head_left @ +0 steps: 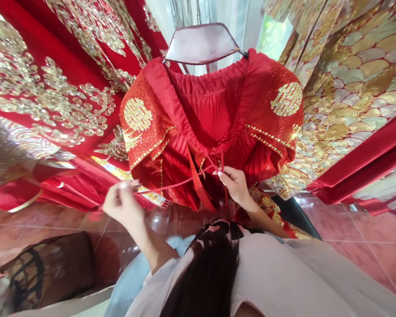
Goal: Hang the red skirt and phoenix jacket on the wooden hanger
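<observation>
Straight ahead on my feed, a red garment (207, 114) hangs from a hanger (203, 44), its gathered opening facing me and a round gold emblem (287, 99) on either side. Below that opening I have the two hands apart, each pinched on the same red cord (174, 185). The right hand (233, 181) grips it near the front of the garment, while the left hand (124, 203), slightly blurred, holds it out to the left, so the cord runs nearly straight between them. A flat red ribbon (201, 191) hangs there too. I see beaded red cloth (95, 110) to the left, gold-patterned cloth (353, 88) to the right, and tiled floor (359, 224) beneath.
</observation>
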`<state>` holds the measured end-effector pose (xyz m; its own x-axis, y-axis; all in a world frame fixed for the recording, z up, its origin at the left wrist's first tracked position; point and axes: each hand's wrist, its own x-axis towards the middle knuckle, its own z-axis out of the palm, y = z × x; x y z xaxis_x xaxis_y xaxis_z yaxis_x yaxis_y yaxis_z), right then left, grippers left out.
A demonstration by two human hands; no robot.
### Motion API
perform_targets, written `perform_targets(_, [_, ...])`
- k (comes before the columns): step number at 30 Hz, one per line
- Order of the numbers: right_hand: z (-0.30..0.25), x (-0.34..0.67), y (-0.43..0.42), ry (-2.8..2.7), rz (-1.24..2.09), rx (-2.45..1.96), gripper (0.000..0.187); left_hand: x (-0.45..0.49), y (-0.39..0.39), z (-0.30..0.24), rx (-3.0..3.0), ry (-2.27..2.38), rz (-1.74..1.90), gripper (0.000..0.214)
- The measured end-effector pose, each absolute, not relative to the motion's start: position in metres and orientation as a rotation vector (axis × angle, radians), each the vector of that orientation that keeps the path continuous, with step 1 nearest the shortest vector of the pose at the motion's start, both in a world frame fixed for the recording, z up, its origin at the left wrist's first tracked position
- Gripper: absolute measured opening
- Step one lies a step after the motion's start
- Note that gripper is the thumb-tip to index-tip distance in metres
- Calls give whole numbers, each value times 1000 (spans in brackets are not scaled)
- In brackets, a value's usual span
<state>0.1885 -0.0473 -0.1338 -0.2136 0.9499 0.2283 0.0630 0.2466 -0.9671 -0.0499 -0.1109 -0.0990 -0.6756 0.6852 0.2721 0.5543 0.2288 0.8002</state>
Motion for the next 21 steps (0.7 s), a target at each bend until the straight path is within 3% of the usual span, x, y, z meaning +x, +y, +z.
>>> perform_targets(6, [-129,184,-49,-1647,1131,-931,34,-18,-103,-96,1722,2030,885,30])
perform_targets(10, [-128,180,-48,-1682,1119,-914,31,28,-69,-104,1872,1600,1220,42])
perform_targets(13, [-121,185,-45,-1750,1039,-984,29,47,-50,-112,1817,1279,1191,37])
perform_targets(21, [-73,207,-36,-2027,687,-1007,26,22,-35,-82,1967,1124,1222,44])
